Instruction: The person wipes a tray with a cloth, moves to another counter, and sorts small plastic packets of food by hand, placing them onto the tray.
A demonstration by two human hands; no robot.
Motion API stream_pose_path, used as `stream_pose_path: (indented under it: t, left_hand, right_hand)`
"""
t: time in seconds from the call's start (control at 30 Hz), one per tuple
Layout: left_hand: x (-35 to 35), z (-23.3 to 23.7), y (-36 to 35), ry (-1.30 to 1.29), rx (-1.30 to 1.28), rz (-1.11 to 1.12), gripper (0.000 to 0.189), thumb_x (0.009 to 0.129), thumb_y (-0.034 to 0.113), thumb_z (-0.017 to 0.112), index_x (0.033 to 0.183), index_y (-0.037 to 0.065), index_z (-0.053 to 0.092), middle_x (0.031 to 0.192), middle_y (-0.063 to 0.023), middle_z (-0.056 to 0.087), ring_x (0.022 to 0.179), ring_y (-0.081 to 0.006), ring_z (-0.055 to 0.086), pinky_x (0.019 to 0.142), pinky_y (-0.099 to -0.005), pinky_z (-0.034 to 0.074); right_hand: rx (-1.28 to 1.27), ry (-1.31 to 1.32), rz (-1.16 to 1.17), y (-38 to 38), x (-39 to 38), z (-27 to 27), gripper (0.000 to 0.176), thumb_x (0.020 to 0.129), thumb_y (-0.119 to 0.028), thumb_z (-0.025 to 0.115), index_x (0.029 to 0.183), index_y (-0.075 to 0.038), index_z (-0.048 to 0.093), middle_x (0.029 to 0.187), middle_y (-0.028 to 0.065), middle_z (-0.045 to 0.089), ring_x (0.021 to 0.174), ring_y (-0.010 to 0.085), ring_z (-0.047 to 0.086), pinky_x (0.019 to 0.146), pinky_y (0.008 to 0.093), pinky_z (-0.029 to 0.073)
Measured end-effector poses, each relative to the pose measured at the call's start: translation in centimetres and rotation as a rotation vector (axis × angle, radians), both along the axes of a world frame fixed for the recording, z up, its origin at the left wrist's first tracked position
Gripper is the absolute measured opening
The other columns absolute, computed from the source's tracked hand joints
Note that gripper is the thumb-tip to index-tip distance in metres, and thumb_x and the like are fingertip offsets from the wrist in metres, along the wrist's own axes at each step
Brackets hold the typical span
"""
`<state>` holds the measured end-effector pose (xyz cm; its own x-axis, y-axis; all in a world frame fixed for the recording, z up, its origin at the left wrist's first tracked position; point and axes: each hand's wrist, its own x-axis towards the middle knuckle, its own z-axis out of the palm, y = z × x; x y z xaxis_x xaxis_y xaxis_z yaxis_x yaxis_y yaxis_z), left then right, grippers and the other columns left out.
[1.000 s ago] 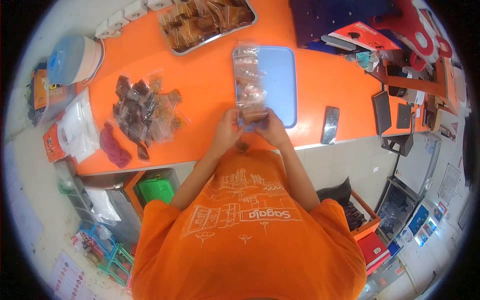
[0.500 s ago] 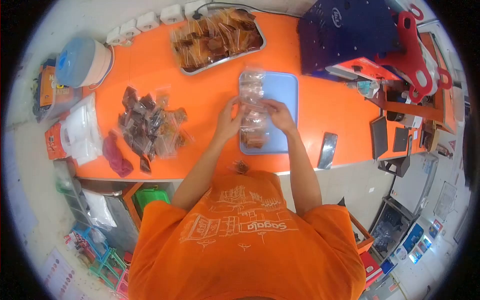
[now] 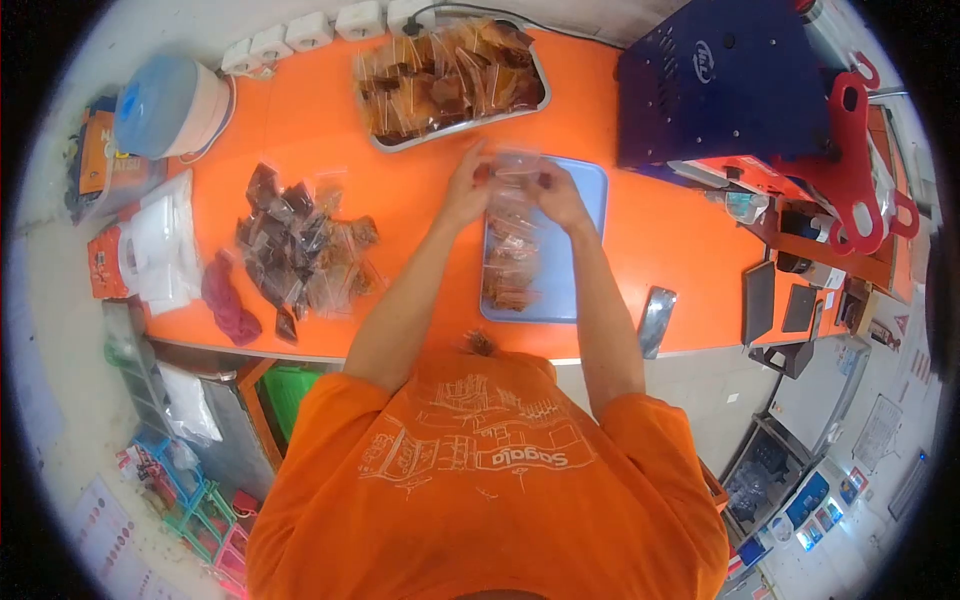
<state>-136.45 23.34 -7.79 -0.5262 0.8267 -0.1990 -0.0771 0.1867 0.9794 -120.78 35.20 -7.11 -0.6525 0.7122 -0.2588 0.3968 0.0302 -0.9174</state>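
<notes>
A bright orange desk [image 3: 650, 225] carries a blue tray [image 3: 572, 270] near its front edge, a metal-rimmed tray [image 3: 462, 130] angled just behind it toward the back. To the left spreads a loose pile of clear packets [image 3: 300, 245] with dark and amber contents, a crumpled maroon cloth [image 3: 229, 302] beside it, white plastic bags [image 3: 165, 245] and a blue-lidded container [image 3: 172, 105] at the far left. A smartphone [image 3: 656, 322] rests by the front edge at right, in front of a dark blue machine [image 3: 710, 90].
</notes>
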Motion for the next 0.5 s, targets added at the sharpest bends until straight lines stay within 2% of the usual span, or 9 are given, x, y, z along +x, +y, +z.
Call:
stream_pose_path:
  t: [0.03,0.1,0.13,0.17,0.23,0.3,0.37,0.43,0.5]
  left_hand:
    - [-0.4,0.9,-0.8,0.031,0.03,-0.109,0.06,0.084,-0.002,0.064,0.141,0.005,0.051,0.131,-0.0157,0.062,0.123,-0.0285,0.057,0.103,-0.0385,0.046]
    - [-1.0,1.8,-1.7,0.065,0.062,-0.214,0.063,0.082,-0.004,0.064,0.142,0.006,0.049,0.13,-0.0152,0.062,0.125,-0.0294,0.056,0.103,-0.0388,0.046]
    - [-1.0,1.7,-2.2,0.324,0.113,-0.324,0.068,0.079,-0.007,0.063,0.144,0.006,0.047,0.13,-0.0148,0.061,0.124,-0.0296,0.056,0.105,-0.0378,0.046]
    - [-1.0,1.5,-2.5,0.586,0.166,-0.431,0.073,0.076,-0.009,0.062,0.146,0.007,0.045,0.129,-0.0144,0.06,0.123,-0.0299,0.056,0.106,-0.0367,0.045]
    - [-0.7,1.7,-2.3,0.537,0.186,-0.43,0.076,0.075,-0.01,0.062,0.147,0.007,0.043,0.129,-0.0155,0.059,0.119,-0.0306,0.058,0.102,-0.0366,0.048]
    - [-0.6,2.2,-2.2,0.484,0.198,-0.43,0.079,0.074,-0.01,0.061,0.148,0.008,0.042,0.128,-0.0166,0.059,0.115,-0.0313,0.059,0.098,-0.0366,0.05]
    - [-0.8,3.1,-2.1,0.435,-0.07,-0.547,0.074,0.079,-0.008,0.061,0.148,0.005,0.039,0.13,-0.0224,0.059,0.109,-0.0378,0.064,0.094,-0.0424,0.052]
    - [-0.3,5.7,-2.8,0.368,-0.161,-0.599,0.076,0.079,-0.008,0.061,0.15,0.005,0.036,0.134,-0.0239,0.056,0.109,-0.0384,0.064,0.094,-0.0427,0.052]
    - [-0.3,5.3,-3.0,0.31,-0.243,-0.642,0.078,0.079,-0.008,0.061,0.151,0.005,0.034,0.137,-0.0254,0.054,0.109,-0.039,0.064,0.093,-0.0429,0.053]
  right_hand:
    - [0.238,0.092,0.118,0.2,0.6,0.0,0.041,0.079,-0.003,0.064,0.12,-0.005,0.067,0.116,0.02,0.068,0.112,0.0327,0.063,0.101,0.0406,0.048]
    - [0.331,0.053,0.255,0.0,2.2,1.6,0.044,0.078,0.0,0.061,0.121,-0.008,0.067,0.121,0.019,0.066,0.116,0.0343,0.06,0.104,0.0422,0.046]
    - [0.419,0.013,0.388,-0.4,2.8,2.4,0.047,0.078,0.002,0.058,0.122,-0.012,0.067,0.125,0.018,0.065,0.121,0.0359,0.058,0.107,0.0438,0.044]
    - [0.42,0.014,0.388,-0.4,2.9,2.8,0.047,0.078,0.002,0.058,0.122,-0.012,0.067,0.125,0.018,0.065,0.121,0.0359,0.058,0.107,0.0438,0.044]
    - [0.358,-0.045,0.396,-0.5,3.2,3.5,0.057,0.075,0.01,0.052,0.127,-0.009,0.064,0.134,0.0133,0.062,0.129,0.0364,0.053,0.112,0.0436,0.041]
    - [0.365,-0.041,0.335,-0.4,2.8,4.4,0.057,0.076,0.009,0.052,0.128,-0.011,0.065,0.132,0.0129,0.063,0.126,0.0363,0.055,0.11,0.0446,0.043]
    - [0.366,-0.034,0.271,-0.6,2.3,4.4,0.058,0.076,0.008,0.053,0.128,-0.014,0.065,0.13,0.0126,0.064,0.123,0.0362,0.057,0.108,0.0456,0.045]
    - [0.502,-0.145,0.487,-0.7,2.4,3.9,0.062,0.075,0.011,0.051,0.131,-0.014,0.064,0.132,0.0132,0.063,0.123,0.0362,0.058,0.108,0.0451,0.045]
    - [0.465,-0.115,0.456,-0.7,2.7,4.3,0.063,0.075,0.011,0.051,0.131,-0.015,0.064,0.133,0.0131,0.063,0.123,0.0354,0.058,0.107,0.0453,0.046]
